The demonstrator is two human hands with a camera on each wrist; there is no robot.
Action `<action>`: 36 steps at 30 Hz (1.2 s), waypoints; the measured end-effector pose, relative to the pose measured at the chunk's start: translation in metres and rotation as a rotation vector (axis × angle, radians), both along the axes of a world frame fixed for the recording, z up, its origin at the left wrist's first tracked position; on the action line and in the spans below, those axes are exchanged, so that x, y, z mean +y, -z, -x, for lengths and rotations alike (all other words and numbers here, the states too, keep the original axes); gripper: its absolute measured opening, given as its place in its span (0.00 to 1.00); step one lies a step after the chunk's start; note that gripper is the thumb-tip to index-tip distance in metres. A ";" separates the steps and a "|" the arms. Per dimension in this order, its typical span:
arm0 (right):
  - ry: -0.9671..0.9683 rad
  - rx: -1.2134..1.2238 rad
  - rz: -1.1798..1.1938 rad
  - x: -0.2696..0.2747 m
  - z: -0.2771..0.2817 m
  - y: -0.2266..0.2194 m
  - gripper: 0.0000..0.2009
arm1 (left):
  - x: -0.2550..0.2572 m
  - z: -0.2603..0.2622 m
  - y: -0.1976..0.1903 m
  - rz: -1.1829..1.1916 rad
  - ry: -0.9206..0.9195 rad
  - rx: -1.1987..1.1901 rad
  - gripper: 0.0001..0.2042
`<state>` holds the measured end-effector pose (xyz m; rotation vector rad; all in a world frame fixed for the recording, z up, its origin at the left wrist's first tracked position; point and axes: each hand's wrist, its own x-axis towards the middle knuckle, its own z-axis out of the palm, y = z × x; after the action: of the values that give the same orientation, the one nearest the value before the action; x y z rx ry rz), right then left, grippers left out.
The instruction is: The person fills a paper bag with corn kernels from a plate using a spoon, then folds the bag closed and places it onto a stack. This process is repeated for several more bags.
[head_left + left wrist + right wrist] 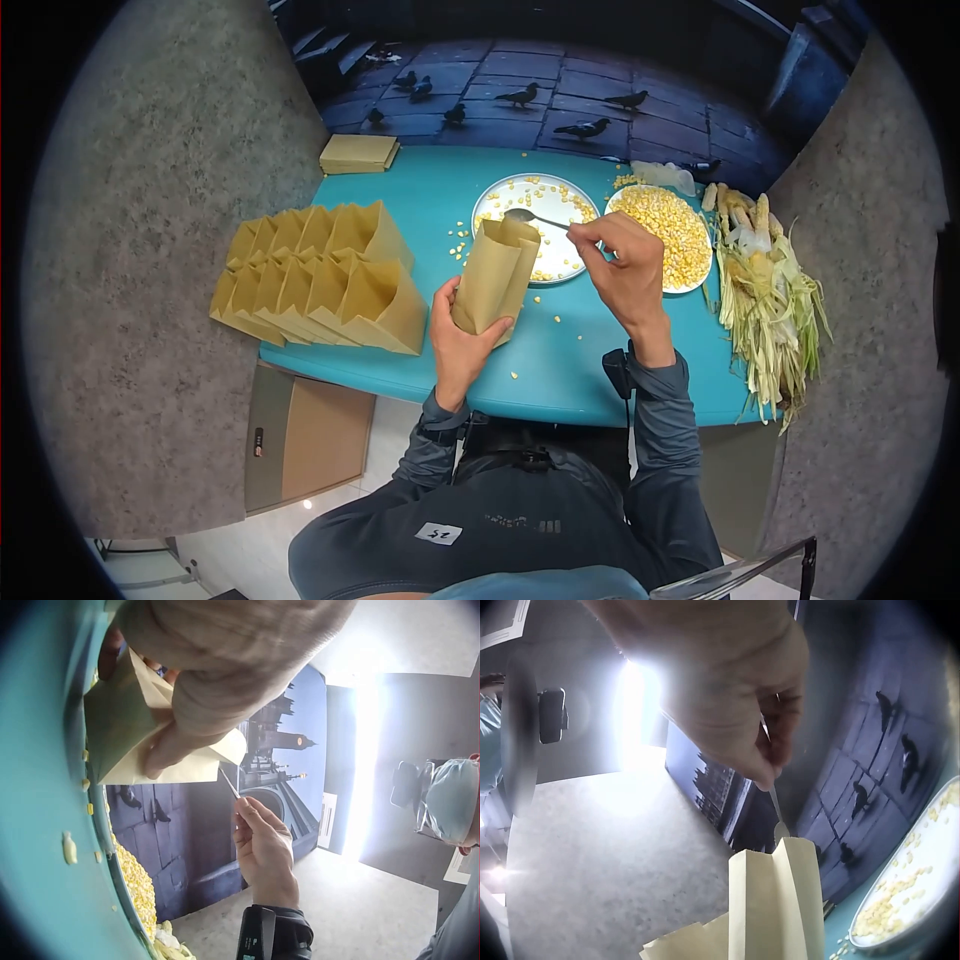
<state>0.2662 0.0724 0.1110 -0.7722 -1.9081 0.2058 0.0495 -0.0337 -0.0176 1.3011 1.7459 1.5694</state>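
Observation:
My left hand (462,345) grips a brown paper bag (497,275) low on its body, thumb on one side and fingers on the other. The bag's mouth faces up and its inside is mostly hidden. In my right hand (625,270) a metal spoon (540,217) is pinched by the handle, its bowl right over the bag's opening. The right wrist view shows the spoon (778,814) pointing down at the bag's rim. Behind the bag lies a white plate (510,190) with scattered corn kernels. A second plate heaped with corn kernels (665,228) sits to its right.
Several open paper bags (375,305) stand in two rows at the left. A stack of flat bags (360,153) lies at the back left. Corn cobs and husks (765,310) pile up at the right edge. Loose kernels dot the teal table (560,375).

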 end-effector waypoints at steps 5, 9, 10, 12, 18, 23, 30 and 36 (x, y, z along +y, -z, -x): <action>0.255 0.026 0.150 0.032 -0.009 0.038 0.02 | -0.007 0.002 0.000 -0.003 -0.015 -0.022 0.45; 0.451 -0.172 0.437 0.086 -0.021 0.098 0.04 | -0.023 0.003 -0.001 -0.057 -0.001 -0.105 0.45; 0.448 -0.162 0.460 0.089 -0.016 0.108 0.04 | -0.030 0.005 0.001 -0.036 0.000 -0.090 0.45; 0.352 -0.102 0.552 0.104 -0.009 0.122 0.05 | -0.038 0.004 0.005 -0.039 -0.033 -0.055 0.44; 0.134 -0.067 0.553 0.118 0.024 0.129 0.05 | -0.054 0.008 0.000 -0.008 -0.039 -0.116 0.44; -0.027 -0.183 0.583 0.114 0.020 0.125 0.04 | -0.059 0.009 -0.002 -0.013 -0.037 -0.130 0.43; -0.047 -0.192 0.847 0.102 0.013 0.112 0.04 | -0.057 0.004 0.004 -0.006 -0.019 -0.107 0.43; -0.172 0.263 1.303 0.104 0.016 0.108 0.06 | -0.054 0.004 0.001 0.005 -0.025 -0.101 0.44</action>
<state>0.2501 0.1759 0.0026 -1.2934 -1.4176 1.6635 0.0453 -0.0876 -0.0182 1.1815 1.7089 1.6142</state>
